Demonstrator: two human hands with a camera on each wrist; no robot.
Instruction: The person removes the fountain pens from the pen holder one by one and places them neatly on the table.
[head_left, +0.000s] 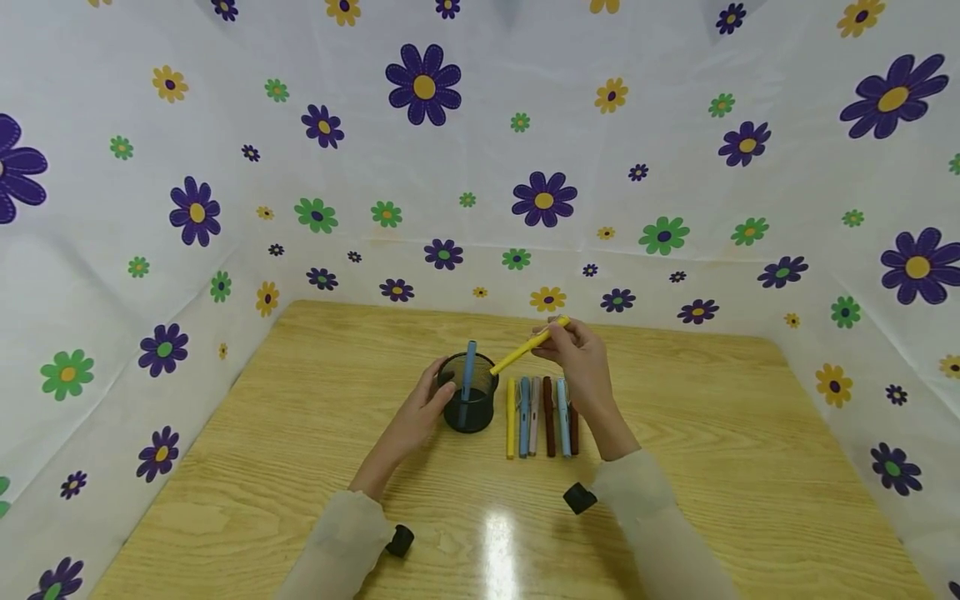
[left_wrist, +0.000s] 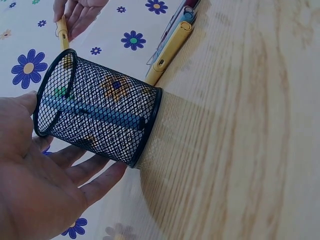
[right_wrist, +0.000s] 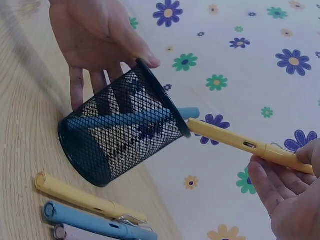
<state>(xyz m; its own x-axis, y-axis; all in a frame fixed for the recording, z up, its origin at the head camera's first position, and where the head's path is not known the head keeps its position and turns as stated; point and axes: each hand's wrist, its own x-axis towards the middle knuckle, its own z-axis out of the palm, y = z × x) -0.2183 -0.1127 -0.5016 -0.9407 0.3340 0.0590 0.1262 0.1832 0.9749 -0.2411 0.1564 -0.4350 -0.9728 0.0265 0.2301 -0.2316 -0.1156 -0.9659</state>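
Note:
A black mesh pen holder (head_left: 469,414) stands upright on the table with one blue pen (head_left: 469,367) leaning inside it. My left hand (head_left: 423,408) holds the holder from its left side, thumb at the rim and fingers along the mesh wall in the left wrist view. With thumb and fingertips, my right hand (head_left: 581,358) pinches a yellow pen (right_wrist: 225,137) near one end. That pen slants down to the left, its far end right at the holder's rim.
Right of the holder, several pens lie side by side: a yellow pen (head_left: 511,418), a blue pen (head_left: 524,418), a pinkish-grey pen (head_left: 535,417), a dark brown pen (head_left: 549,417) and others. Flower-patterned white cloth (head_left: 465,167) walls the wooden table (head_left: 697,433) at back and sides.

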